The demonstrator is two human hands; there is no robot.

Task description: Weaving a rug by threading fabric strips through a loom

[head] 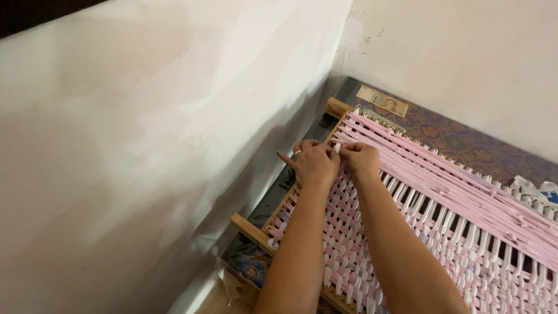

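— White plaster walls [145, 145] meet in a corner, and the left one fills everything to the left of the hands. What lies under them?

— Below both forearms sits a wooden frame [249, 229] strung with pink and white strips, a woven mat [354, 256] partly finished. Its near part, under the arms, is already crossed into a checker weave.

— And the left hand [314, 163]?

— It rests at the frame's left edge, fingers curled down onto the strips, index finger poking out toward the wall. A ring shows on one finger. It looks pinched on the weave, though the palm side is hidden.

— The right hand [360, 158]?

— Just beside the left, nearly touching it, knuckles up, fingers bent and pinching a white strip end [337, 148] between the two hands.

— To the right of the hands?

— Long loose pink strips [453, 180] run away from the hands toward the lower right, lying over the white ones. Beyond the hands, past the frame's far corner, a banknote [382, 101] lies on a dark patterned cloth [459, 136]. At the far right edge there is a bit of white and blue fabric [537, 192], too cropped to identify.
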